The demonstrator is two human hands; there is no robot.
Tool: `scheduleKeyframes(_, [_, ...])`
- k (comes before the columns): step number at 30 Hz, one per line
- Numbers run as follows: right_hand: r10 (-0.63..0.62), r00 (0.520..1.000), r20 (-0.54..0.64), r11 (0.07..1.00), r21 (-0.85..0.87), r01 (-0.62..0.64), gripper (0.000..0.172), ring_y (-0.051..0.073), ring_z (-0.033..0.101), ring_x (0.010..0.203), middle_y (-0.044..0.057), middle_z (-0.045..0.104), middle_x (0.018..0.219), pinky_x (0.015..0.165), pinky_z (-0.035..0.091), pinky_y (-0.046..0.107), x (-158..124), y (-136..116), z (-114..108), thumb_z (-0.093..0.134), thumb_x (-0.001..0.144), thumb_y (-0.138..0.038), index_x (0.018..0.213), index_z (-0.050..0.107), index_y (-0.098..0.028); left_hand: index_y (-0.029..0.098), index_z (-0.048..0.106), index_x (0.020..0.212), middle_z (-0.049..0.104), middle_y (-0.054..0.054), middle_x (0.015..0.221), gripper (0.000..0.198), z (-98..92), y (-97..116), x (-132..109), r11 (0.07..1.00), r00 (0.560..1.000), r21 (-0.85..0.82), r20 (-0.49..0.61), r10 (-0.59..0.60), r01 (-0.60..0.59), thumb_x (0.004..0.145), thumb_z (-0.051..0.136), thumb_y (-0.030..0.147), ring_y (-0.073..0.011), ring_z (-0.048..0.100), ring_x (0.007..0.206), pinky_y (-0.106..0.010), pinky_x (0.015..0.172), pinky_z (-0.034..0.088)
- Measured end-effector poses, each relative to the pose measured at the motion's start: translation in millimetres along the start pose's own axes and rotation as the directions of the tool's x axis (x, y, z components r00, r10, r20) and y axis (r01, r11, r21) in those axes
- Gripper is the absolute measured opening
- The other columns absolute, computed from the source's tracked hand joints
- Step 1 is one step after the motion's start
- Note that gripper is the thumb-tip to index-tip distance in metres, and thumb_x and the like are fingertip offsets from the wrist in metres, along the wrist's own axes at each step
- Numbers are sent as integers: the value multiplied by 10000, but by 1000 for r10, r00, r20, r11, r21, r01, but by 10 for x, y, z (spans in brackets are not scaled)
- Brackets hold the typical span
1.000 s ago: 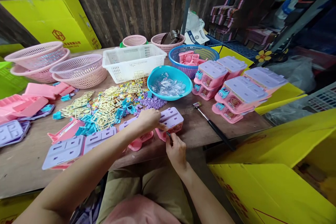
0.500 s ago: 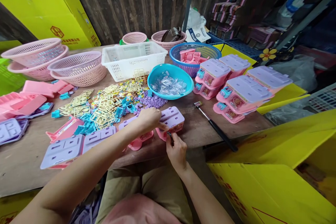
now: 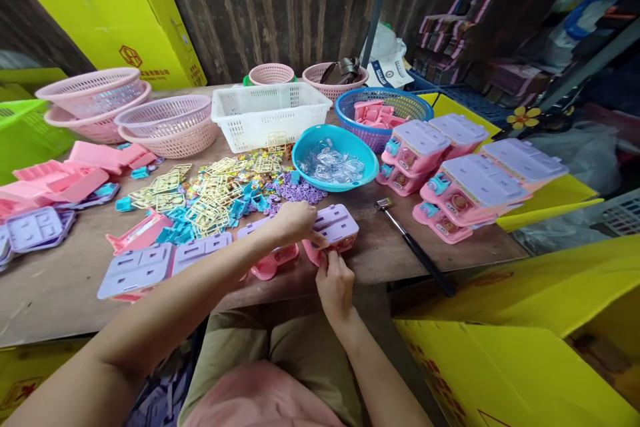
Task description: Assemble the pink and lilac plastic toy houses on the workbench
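The toy (image 3: 341,221) sits near the front of the surface (image 3: 373,265). The left hand (image 3: 296,221) has curled fingers, thumb against the toy; the right hand (image 3: 336,283) pinches at its front. I cannot tell whether either grips anything. Purple pieces (image 3: 306,193) and a bowl (image 3: 369,177) crowd behind; a tool (image 3: 420,253) lies right, before stacked toys (image 3: 475,180).

A toy-assembly workshop, by the look of it: heaps of loose plastic parts (image 3: 213,203) cover mid-counter (image 3: 40,300), mesh baskets (image 3: 175,137) line its back edge, matching pink-and-lilac toys (image 3: 475,180) stand stacked near the right edge, and yellow cartons (image 3: 480,360) surround it.
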State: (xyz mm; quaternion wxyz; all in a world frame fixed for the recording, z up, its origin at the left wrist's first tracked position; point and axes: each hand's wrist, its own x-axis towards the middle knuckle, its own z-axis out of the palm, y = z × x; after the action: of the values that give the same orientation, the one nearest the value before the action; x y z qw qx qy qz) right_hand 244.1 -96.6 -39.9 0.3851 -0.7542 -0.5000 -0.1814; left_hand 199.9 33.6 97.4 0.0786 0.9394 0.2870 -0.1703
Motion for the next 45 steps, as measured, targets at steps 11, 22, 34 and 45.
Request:
scheduleKeyframes(11, [52, 998, -42, 949, 313, -37, 106, 184, 578, 805, 65, 578, 857, 698, 473, 305, -16, -149, -555, 445, 909, -238, 975, 512, -191, 155, 592, 935, 356, 80, 566, 382, 574, 199, -915, -395, 976, -918, 50, -212, -39, 714, 619, 466, -26, 251, 412, -154, 377, 133])
scheduleKeyframes(22, [-89, 996, -18, 974, 207, 91, 152, 185, 534, 766, 35, 519, 782, 689, 448, 313, 58, 153, -147, 400, 915, -201, 827, 524, -202, 98, 566, 746, 488, 13, 486, 238, 701, 209, -640, -746, 966, -641, 257, 11, 179, 873, 380, 172, -53, 411, 345, -133, 346, 271])
scheduleKeyframes(34, [-262, 857, 443, 922, 377, 86, 197, 199, 540, 812, 54, 594, 825, 708, 465, 323, 56, -368, -559, 467, 904, -276, 974, 633, -196, 119, 564, 910, 571, 7, 547, 365, 1008, 165, -884, -920, 934, -357, 356, 26, 161, 944, 276, 341, -115, 509, 381, -252, 473, 454])
scheduleKeyframes(45, [-320, 786, 529, 875, 482, 31, 241, 190, 537, 834, 42, 564, 862, 727, 481, 314, 99, -402, -515, 518, 843, -163, 1034, 649, -232, 74, 594, 855, 598, -20, 579, 313, 1047, 103, -977, -923, 936, -376, 348, -52, 88, 937, 361, 265, -97, 540, 406, -195, 400, 426])
